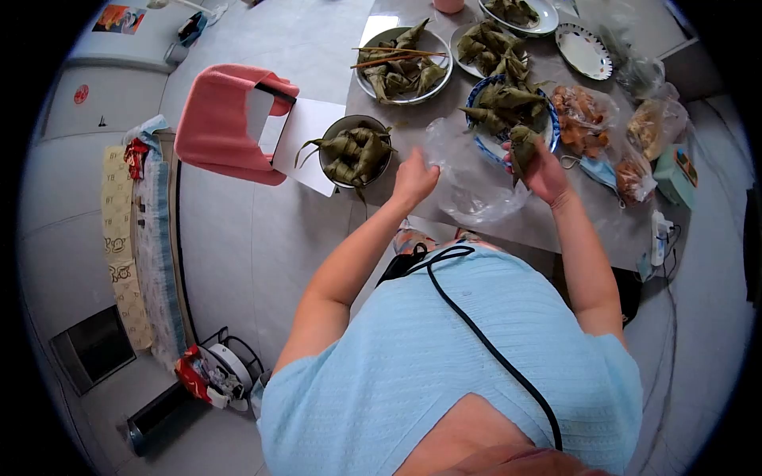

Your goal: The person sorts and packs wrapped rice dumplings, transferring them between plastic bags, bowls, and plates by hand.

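Note:
My right hand (pixel 548 176) is closed around a leaf-wrapped zongzi (pixel 521 151), at the near edge of a blue-rimmed bowl (pixel 475 140) with more zongzi in it. My left hand (pixel 415 178) is closed, its fingertips pinching the left edge of a clear plastic bag (pixel 476 186). The bag lies crumpled at the table's near edge between my hands. Left of my left hand is a dark-rimmed bowl (pixel 324 165) heaped with zongzi, some leaf ends hanging over its rim.
Farther back on the table (pixel 397 119) are a dish (pixel 444 86) of zongzi with chopsticks, more zongzi plates and an oval plate (pixel 583 51). Bagged food (pixel 583 119), a blue mask (pixel 601 173) and a power strip (pixel 658 238) lie right. A pink chair (pixel 210 123) stands left.

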{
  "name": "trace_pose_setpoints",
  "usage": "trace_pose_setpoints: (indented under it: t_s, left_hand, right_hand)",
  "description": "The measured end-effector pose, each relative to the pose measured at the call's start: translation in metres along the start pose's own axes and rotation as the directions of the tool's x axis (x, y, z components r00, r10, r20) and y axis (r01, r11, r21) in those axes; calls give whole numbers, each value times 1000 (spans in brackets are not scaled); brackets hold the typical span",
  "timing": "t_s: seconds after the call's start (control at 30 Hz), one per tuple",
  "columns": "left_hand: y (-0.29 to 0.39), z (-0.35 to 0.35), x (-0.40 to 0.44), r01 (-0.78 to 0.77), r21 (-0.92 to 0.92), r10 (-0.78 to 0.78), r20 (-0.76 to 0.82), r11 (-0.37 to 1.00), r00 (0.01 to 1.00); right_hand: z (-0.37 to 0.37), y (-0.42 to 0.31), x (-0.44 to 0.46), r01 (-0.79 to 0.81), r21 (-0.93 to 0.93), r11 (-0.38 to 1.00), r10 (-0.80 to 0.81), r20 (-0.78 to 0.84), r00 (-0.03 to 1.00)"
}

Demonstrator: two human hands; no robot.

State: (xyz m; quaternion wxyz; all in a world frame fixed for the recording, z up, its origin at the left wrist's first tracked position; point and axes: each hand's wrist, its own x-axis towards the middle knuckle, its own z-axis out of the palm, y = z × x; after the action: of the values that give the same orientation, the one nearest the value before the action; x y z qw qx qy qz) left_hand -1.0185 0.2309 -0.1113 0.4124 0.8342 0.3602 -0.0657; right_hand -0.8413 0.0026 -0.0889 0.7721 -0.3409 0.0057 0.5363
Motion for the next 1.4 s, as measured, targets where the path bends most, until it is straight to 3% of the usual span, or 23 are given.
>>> trace_pose_setpoints:
  t_s: [0.03,0.1,0.2,0.3,0.4,0.43,0.5,0.53,0.57,0.63,0.77,0.83,0.9,0.97,1.0,1.07,1.1,1.17,1.23,1.3,1.33,1.37,1.4]
  left_hand:
    - [-8,6,2,-6,-72,4,-22,997,1000]
    - [-20,16,5,0,-144,-7,-52,990,999]
    - [-28,22,2,-23,-213,-2,-121,977,993]
    - [-26,17,-7,93,-343,-114,-42,935,993]
    - [-40,22,-7,70,-318,-102,-86,946,991]
    - [-42,22,-8,109,-307,-133,-60,946,989]
    - [-44,22,-7,142,-297,-160,-36,944,987]
    - [-44,23,-8,149,-313,-170,-42,938,985]
    - [-45,23,-8,155,-329,-181,-48,932,982]
    - [-46,20,-7,150,-361,-190,-79,920,979]
    - [-48,12,-8,157,-396,-209,-91,905,974]
    - [-48,8,-11,151,-396,-198,-81,906,977]
    - [-48,8,-12,148,-395,-192,-72,907,979]
    - [-54,10,-10,160,-360,-187,-41,919,982]
    - [-56,12,-10,159,-361,-187,-45,919,981]
    - [-58,14,-12,118,-341,-148,-64,933,987]
    - [-52,10,-16,117,-341,-148,-68,933,987]
    - [-33,-2,-26,108,-252,-131,-78,962,988]
    - [-44,2,-20,99,-239,-119,-72,966,990]
    - [-49,4,-15,87,-221,-104,-63,971,993]
    - [-49,3,-16,84,-208,-97,-54,975,994]
    - [-48,2,-14,76,-192,-86,-43,978,995]
    - [-48,1,-11,69,-185,-77,-34,980,996]
  right_hand:
    - [2,6,2,-10,2,1000,10,4,1000]
    - [11,22,8,-47,-337,940,51,3,999]
    - [27,49,19,-191,-412,891,206,-9,978]
    - [7,90,40,-288,-481,828,306,-44,951]
    - [-14,115,58,-213,-867,450,220,-124,968]
    - [-13,118,60,-211,-869,448,220,-122,968]
    - [-16,128,61,-98,-993,-72,10,-98,995]
    - [-17,133,58,-34,-987,-160,-101,-18,995]
    - [-21,134,57,-35,-986,-162,-103,-18,995]
    - [-14,130,52,21,-916,-401,-216,117,969]
    - [5,89,42,68,-911,-406,-127,130,983]
    - [2,50,48,238,-916,-323,-328,344,880]
    - [6,8,63,251,-904,-346,-625,422,657]
    - [12,-22,74,36,-834,-551,-687,477,548]
    - [3,-30,85,40,-833,-552,-685,481,547]
    - [-20,-43,107,67,-844,-532,-546,402,735]
    - [-25,-47,114,70,-843,-533,-546,405,733]
    - [-33,-53,124,65,-898,-435,-401,258,879]
    - [-36,-52,125,81,-889,-450,-449,304,841]
    - [-31,-49,113,139,-976,-167,-601,213,770]
    - [-35,-48,111,136,-977,-162,-607,208,767]
    - [-41,-45,108,219,-935,280,-561,26,828]
    - [-48,-44,103,241,-705,667,-439,-111,891]
